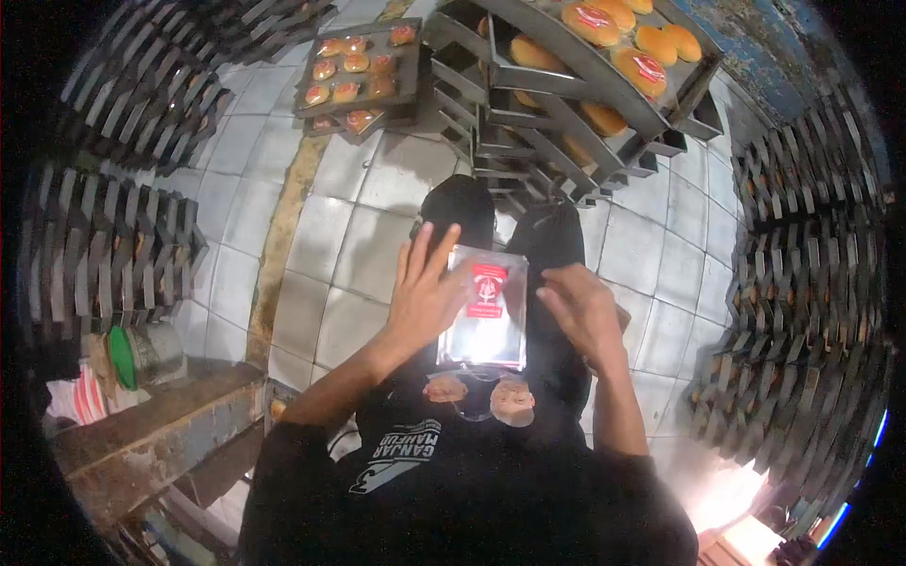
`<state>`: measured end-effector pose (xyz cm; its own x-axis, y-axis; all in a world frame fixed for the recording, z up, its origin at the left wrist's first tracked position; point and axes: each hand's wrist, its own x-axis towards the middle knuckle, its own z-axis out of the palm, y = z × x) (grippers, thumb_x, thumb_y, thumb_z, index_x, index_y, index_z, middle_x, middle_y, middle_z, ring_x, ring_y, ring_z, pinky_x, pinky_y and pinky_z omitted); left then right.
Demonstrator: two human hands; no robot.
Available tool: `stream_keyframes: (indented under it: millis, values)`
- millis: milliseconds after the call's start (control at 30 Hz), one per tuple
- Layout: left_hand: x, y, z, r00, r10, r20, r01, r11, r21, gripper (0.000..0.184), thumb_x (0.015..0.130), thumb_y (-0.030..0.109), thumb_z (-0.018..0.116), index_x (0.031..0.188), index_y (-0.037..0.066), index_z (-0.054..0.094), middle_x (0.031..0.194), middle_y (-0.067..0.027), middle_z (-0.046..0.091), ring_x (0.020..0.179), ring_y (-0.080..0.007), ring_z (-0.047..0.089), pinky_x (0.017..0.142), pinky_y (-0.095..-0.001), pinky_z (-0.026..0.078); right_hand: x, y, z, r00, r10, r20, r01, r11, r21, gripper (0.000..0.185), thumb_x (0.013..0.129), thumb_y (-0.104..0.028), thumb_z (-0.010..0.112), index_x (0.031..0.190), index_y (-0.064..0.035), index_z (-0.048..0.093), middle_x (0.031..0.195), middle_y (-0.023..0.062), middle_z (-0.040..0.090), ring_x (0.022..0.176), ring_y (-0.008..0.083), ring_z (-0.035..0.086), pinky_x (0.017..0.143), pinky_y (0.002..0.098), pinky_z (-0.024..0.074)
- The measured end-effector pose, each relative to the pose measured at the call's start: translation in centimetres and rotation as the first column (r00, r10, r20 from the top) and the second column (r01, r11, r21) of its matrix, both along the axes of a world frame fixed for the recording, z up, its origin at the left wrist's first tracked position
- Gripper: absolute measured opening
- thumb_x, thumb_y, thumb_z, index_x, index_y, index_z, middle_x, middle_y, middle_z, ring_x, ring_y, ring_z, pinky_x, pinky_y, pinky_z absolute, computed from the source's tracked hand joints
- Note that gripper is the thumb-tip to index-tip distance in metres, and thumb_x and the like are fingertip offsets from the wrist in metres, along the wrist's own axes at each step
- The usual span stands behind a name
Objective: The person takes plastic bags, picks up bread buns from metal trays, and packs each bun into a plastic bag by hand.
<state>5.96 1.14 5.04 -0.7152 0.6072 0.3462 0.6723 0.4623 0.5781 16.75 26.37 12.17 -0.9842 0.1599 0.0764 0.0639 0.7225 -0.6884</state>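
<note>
A stack of clear plastic bags (495, 340) with a red printed label lies in my lap, its surface shiny with glare. My left hand (427, 294) rests over the bags' left side, fingers spread, with the thumb side against the plastic. To the right of the bags is my right hand (583, 309), its fingers bent and slightly apart, with nothing visible in them. It sits just off the bags' right edge, over my dark trouser leg.
Ahead, stacked metal trays (566, 113) hold buns, some in red-labelled bags. Left of them, another tray (363, 104) carries bagged buns. Tall tray stacks (123, 250) line the left, others (793, 283) the right. A wooden bench (160, 424) stands at lower left.
</note>
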Motion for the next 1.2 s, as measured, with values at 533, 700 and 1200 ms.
stream_keyframes:
  millis: [533,700,1200]
  values:
    - [-5.6,1.2,3.2,0.336,-0.318,0.887,-0.168,0.906,0.388,0.025,0.101,0.020,0.068,0.116,0.000,0.069,0.091,-0.0112,0.074,0.081,-0.0157,0.072,0.075,-0.0319,0.059,-21.8,14.0,17.6,0.964,0.163,-0.210,-0.149,0.986,0.080,0.029,0.095,-0.027,0.071,0.113,-0.0036,0.072,0.105,0.0150,0.074,0.098,0.0350,0.071,0.084,0.0419,0.0549]
    - [-5.0,2.5,-2.8,0.286,-0.362,0.887,-0.523,0.717,0.461,0.027,0.107,0.026,0.058,0.104,0.001,0.066,0.088,-0.0108,0.073,0.077,-0.0179,0.072,0.071,-0.0314,0.059,-35.3,33.7,10.4,0.972,-0.226,-0.065,0.206,0.689,0.695,0.049,0.100,-0.049,0.060,0.105,-0.0027,0.075,0.098,0.0229,0.074,0.095,0.0387,0.072,0.083,0.0461,0.0548]
    - [-12.7,5.7,3.1,0.175,-0.491,0.853,-0.758,0.486,0.435,0.036,0.100,0.028,0.067,0.122,0.000,0.064,0.116,-0.0151,0.071,0.103,-0.0277,0.070,0.093,-0.0441,0.057,-20.0,13.7,15.5,0.916,-0.233,-0.328,0.059,0.884,-0.463,0.050,0.090,-0.017,0.079,0.132,0.0001,0.058,0.119,0.0115,0.071,0.105,0.0202,0.070,0.096,0.0350,0.0548]
